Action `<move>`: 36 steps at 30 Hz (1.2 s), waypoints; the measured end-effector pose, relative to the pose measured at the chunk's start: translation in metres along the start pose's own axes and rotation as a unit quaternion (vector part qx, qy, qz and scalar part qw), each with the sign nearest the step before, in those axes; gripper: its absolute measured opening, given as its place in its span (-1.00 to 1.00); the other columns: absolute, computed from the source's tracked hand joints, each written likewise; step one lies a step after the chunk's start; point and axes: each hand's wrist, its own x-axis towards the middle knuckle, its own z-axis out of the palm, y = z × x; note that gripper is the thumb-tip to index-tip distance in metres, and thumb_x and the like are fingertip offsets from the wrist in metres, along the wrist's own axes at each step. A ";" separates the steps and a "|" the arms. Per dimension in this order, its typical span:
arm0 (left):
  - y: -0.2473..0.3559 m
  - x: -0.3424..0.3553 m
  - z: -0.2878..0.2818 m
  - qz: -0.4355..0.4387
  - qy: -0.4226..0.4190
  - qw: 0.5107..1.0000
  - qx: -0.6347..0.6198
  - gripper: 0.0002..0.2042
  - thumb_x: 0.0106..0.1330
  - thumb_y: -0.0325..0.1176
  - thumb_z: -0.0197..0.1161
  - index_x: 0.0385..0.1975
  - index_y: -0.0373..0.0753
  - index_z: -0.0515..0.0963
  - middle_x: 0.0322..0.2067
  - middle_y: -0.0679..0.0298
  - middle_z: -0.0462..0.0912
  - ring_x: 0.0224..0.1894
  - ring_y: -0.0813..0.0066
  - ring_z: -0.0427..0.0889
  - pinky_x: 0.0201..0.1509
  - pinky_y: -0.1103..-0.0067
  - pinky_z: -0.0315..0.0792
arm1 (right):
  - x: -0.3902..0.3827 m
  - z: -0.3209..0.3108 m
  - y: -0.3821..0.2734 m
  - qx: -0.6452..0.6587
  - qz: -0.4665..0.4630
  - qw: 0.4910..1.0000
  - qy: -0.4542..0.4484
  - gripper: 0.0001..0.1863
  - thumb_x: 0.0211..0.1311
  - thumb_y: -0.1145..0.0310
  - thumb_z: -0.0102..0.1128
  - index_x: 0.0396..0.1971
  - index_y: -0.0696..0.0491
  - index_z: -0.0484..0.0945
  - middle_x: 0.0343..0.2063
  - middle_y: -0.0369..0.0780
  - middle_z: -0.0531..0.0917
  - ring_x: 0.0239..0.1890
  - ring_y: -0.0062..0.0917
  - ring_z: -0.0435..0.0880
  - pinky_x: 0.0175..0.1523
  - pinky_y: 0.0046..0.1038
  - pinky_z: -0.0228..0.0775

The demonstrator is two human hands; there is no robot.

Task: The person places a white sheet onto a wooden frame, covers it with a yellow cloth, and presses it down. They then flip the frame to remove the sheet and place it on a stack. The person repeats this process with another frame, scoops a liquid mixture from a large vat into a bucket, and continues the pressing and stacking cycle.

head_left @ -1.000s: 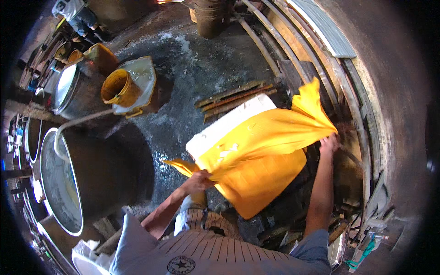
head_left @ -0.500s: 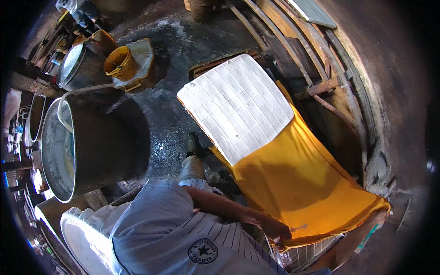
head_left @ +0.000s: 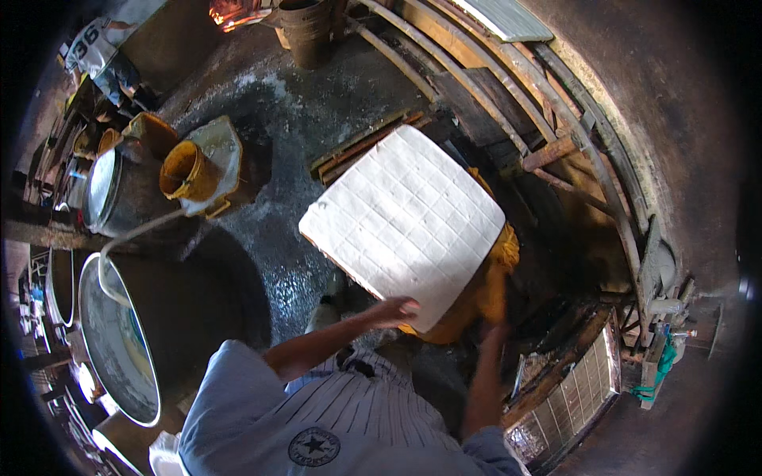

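A large white slab (head_left: 405, 222), scored into a grid of squares, lies tilted over a wooden frame in the middle of the head view. My left hand (head_left: 394, 311) grips its near corner from below. A yellow cloth (head_left: 486, 289) is bunched under the slab's right near edge. My right hand (head_left: 494, 327) reaches up into that cloth; it is blurred. My striped shirt fills the lower edge.
A big metal pot (head_left: 119, 357) of pale liquid stands at the left, with a second pot (head_left: 107, 186) and a yellow bucket (head_left: 186, 170) behind it. Wooden planks (head_left: 357, 147) lie beyond the slab. A shiny gridded tray (head_left: 571, 397) sits lower right. A fire (head_left: 230, 9) burns at the top.
The yellow cloth, earlier spread over and then in front of the slab, is now gathered under its right edge. Both hands moved up to the slab's near side.
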 end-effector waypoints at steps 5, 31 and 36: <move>-0.126 -0.013 -0.185 0.090 0.294 0.942 -0.133 -0.56 0.10 -0.49 0.32 0.02 -0.23 0.41 -0.11 0.26 0.53 -0.32 0.52 0.56 -0.26 0.57 0.49 | -0.128 0.048 0.128 -0.205 0.080 0.974 0.055 -0.63 0.19 0.12 0.10 -0.20 0.13 0.52 -0.40 -0.25 0.56 -0.34 -0.53 0.52 -0.22 -0.47 0.34; -0.046 0.189 -0.373 0.022 0.279 0.950 0.134 -0.08 -0.32 0.01 0.58 0.07 -0.38 0.32 -0.02 0.01 0.47 0.03 0.22 0.47 0.09 0.37 0.39 | 0.072 0.214 0.002 -0.081 0.060 0.994 -0.031 -0.37 0.09 0.18 0.31 0.11 0.16 0.33 -0.09 -0.22 0.51 -0.08 -0.44 0.48 -0.04 -0.40 0.35; -0.062 0.186 -0.393 0.048 0.296 0.945 0.127 0.05 -0.42 0.16 0.55 0.10 -0.40 0.30 0.05 -0.05 0.42 0.10 0.14 0.42 0.16 0.36 0.34 | 0.006 0.242 -0.044 -0.093 -0.006 0.995 0.030 -0.46 0.07 0.20 0.32 0.03 0.11 0.41 -0.11 -0.28 0.53 -0.09 -0.50 0.47 -0.06 -0.40 0.35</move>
